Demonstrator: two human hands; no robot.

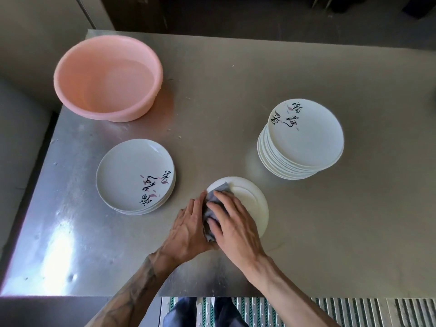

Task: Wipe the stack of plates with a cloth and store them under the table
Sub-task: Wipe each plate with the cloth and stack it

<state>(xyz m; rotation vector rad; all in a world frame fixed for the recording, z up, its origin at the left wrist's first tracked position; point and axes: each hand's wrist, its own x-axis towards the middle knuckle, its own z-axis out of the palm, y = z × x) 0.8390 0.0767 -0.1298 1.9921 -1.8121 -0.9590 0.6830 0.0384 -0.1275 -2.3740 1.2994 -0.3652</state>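
A white plate (251, 201) lies upside down near the table's front edge, its foot ring showing. My left hand (188, 228) grips its left rim. My right hand (237, 226) presses a grey cloth (219, 189) onto the plate's back with fingers laid flat; part of the cloth bunches between my hands. A tall stack of white plates (304, 147) with black writing stands at the right. A low stack of the same plates (131, 178) sits at the left, face up.
A pink plastic basin (70, 67) stands at the table's back left corner. The steel table (236, 90) ends at a wall on the left. Below its front edge are a ribbed floor mat (330, 310) and my legs.
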